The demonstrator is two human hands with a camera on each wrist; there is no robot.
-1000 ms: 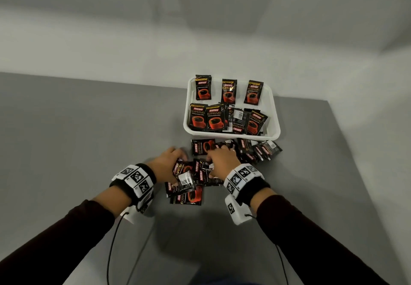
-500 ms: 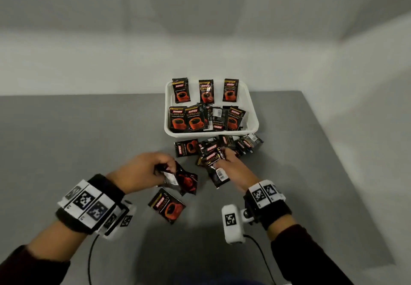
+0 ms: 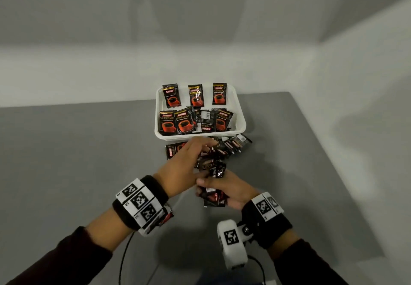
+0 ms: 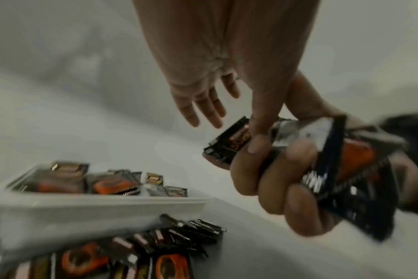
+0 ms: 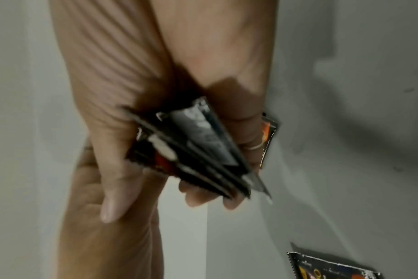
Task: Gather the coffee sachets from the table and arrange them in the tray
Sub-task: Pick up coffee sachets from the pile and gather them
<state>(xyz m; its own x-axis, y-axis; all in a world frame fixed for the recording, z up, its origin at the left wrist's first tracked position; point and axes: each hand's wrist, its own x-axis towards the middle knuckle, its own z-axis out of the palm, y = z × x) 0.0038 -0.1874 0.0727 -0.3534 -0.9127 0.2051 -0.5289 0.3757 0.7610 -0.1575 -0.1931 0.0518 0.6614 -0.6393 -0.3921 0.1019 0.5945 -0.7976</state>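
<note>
My right hand [image 3: 219,188] grips a bundle of black-and-red coffee sachets [image 3: 212,167], fanned between thumb and curled fingers, also seen in the right wrist view [image 5: 198,151]. It is held above the table, nearer me than the white tray [image 3: 241,115]. My left hand [image 3: 191,157] reaches across onto the bundle. Its thumb [image 4: 260,117] presses on the top sachet [image 4: 236,143] while its fingers [image 4: 203,105] stay straight. The tray holds three sachets along its back wall and several more in front. Several loose sachets [image 3: 235,144] lie on the table against the tray's near side.
The grey table [image 3: 89,162] ends in an edge to the right of the tray, with a pale wall behind. One sachet [image 5: 334,268] lies flat on the table below my hands. Cables hang from both wrist cameras.
My left hand moved right, up to my right hand. My right hand rose off the table with a bundle of sachets. The sachets my left hand held now sit in that bundle.
</note>
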